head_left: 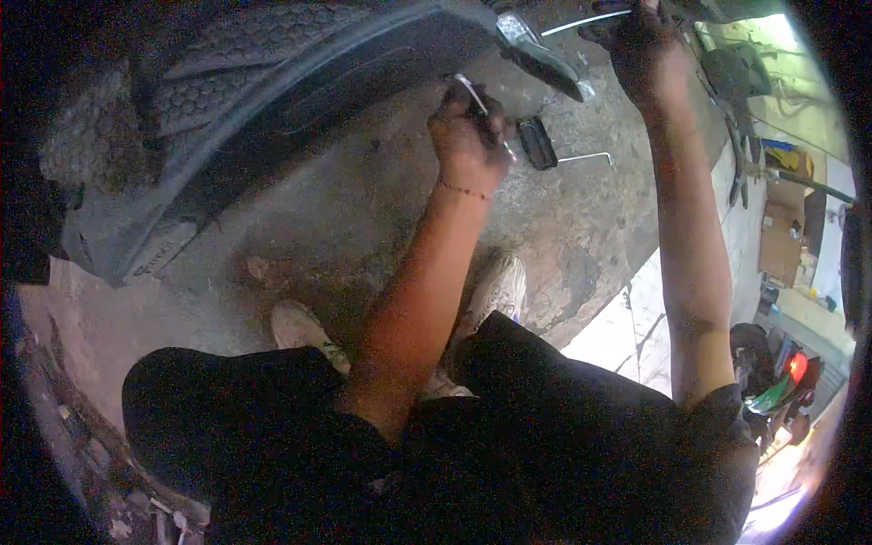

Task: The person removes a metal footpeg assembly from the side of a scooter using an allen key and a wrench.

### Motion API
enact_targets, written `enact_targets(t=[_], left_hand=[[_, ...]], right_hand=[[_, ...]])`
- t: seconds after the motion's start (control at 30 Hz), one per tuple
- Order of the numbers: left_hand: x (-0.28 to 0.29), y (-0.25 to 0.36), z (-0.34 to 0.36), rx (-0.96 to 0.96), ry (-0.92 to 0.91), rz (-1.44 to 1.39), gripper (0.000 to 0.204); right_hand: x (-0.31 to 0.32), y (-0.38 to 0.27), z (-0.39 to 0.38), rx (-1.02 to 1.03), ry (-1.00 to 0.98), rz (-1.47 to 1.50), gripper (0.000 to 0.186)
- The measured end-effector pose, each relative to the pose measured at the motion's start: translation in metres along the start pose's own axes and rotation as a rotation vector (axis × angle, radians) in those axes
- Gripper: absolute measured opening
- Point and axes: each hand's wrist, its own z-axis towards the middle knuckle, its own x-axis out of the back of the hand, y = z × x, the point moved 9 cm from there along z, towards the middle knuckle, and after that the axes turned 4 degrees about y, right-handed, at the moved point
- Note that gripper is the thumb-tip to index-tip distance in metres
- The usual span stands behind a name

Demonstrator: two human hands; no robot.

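Silver metal tool [470, 93] sits wrapped in my left grip [468, 133] and could slip if my hold loosens; my right grip [645, 56] is at a thin rod [583, 21] (pinched or not, I cannot tell), which could drop to the floor [336, 218] if unsupported

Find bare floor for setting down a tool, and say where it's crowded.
Bare floor shows between the dark panel, left forearm and left shoe, and below the bent rod between left and right forearm. It is crowded between the left hand and right hand, around the black object.
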Motion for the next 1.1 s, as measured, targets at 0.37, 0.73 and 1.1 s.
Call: enact_targets(t=[0.37,0.73,1.1], left_hand=[[-0.068,-0.016,-0.049,0.347,-0.095,-0.162,0.025],[-0.056,0.000,-0.021,-0.006,-0.264,0.256,0.030],[-0.048,0.017,-0.014,-0.553,-0.104,0.914,0.028]], right_hand=[[0.006,-0.001,0.007,0.063,0.048,0.045,0.022],[-0.007,-0.005,-0.002,0.047,0.014,-0.021,0.034],[-0.007,-0.004,0.000,0.005,0.024,0.067,0.029]])
